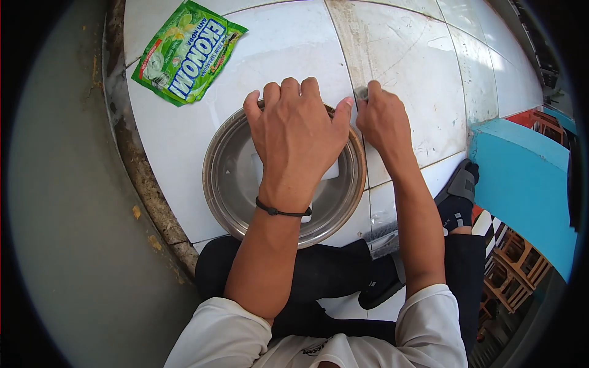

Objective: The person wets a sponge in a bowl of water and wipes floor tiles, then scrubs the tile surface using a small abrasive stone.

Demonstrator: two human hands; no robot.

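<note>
A round metal basin [215,202] stands on the tiled floor between my legs. Part of a white object [332,171] shows inside it, mostly hidden behind my left hand. My left hand [296,126] reaches across the basin, its fingers bent over the far rim and its thumb out to the right. Just right of the basin, my right hand [384,116] is closed in a fist, apart from the rim. A small greyish thing [361,93] shows at its left side, too little of it visible to name. A green EKONOMI packet [189,54] lies beyond the basin.
A raised stone edge [144,172] runs along the left, beside a grey surface [61,184]. Clear plastic with something dark [384,239] lies near my right forearm. At the right are a blue block [521,178] and stacked wooden furniture [518,260].
</note>
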